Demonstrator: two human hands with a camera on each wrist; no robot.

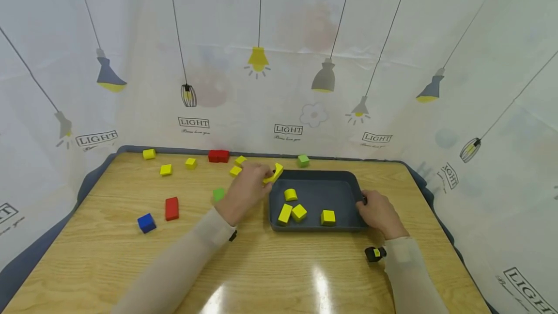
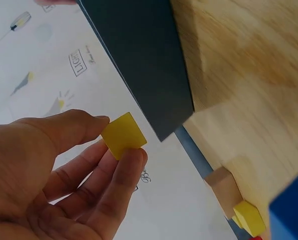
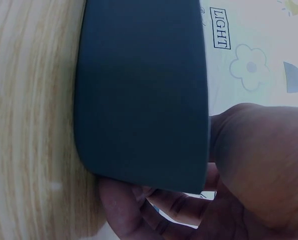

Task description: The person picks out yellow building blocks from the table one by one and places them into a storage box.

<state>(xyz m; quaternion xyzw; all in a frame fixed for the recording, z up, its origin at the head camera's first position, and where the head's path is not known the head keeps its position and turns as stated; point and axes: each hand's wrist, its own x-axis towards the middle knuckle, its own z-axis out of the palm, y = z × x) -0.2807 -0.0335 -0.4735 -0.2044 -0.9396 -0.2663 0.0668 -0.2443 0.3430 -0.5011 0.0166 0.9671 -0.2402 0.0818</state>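
Note:
My left hand (image 1: 245, 187) pinches a yellow block (image 1: 277, 173) between thumb and fingertips, close to the upper left corner of a dark grey tray (image 1: 335, 190). In the left wrist view, one square face of that yellow block (image 2: 123, 135) shows beside the tray's outer wall (image 2: 138, 60). Inside the tray lie several yellow blocks, among them a rounded one (image 1: 290, 195), an oblong one (image 1: 285, 214) and a cube (image 1: 328, 217). At the tray's right end, my right hand (image 1: 381, 213) grips the rim, with its fingers curled against the tray's outside (image 3: 143, 95).
Left of the tray are a green block (image 1: 219, 194), a red block (image 1: 172, 208) and a blue cube (image 1: 147, 223). Red blocks (image 1: 218, 156), several yellow blocks (image 1: 166, 169) and a green cube (image 1: 303, 161) lie toward the wooden table's back edge, before a printed curtain (image 1: 244, 110).

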